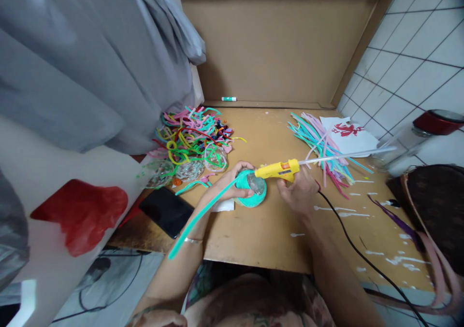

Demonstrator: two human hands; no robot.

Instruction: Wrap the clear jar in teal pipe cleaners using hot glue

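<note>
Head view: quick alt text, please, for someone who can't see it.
The right hand aims a yellow glue gun at a teal-wrapped jar that the left hand steadies on a brown table. A phone lies left.

The left hand point(232, 179) held a small clear cup point(253, 189) on the table point(268, 240). A teal strip point(203, 213) was wound around the cup, and its loose end hung down over the left arm. The right hand point(299, 191) held a yellow glue gun point(277, 170). Its tip touched the strip at the top of the cup. A black cord point(362, 257) ran from the gun across the table. A black phone point(166, 211) lay near the left arm. A pile of bright strips point(192, 136) sat behind the cup. More strips point(319, 146) lay to the right, beside a white paper point(353, 136) with a red shape on it.
</note>
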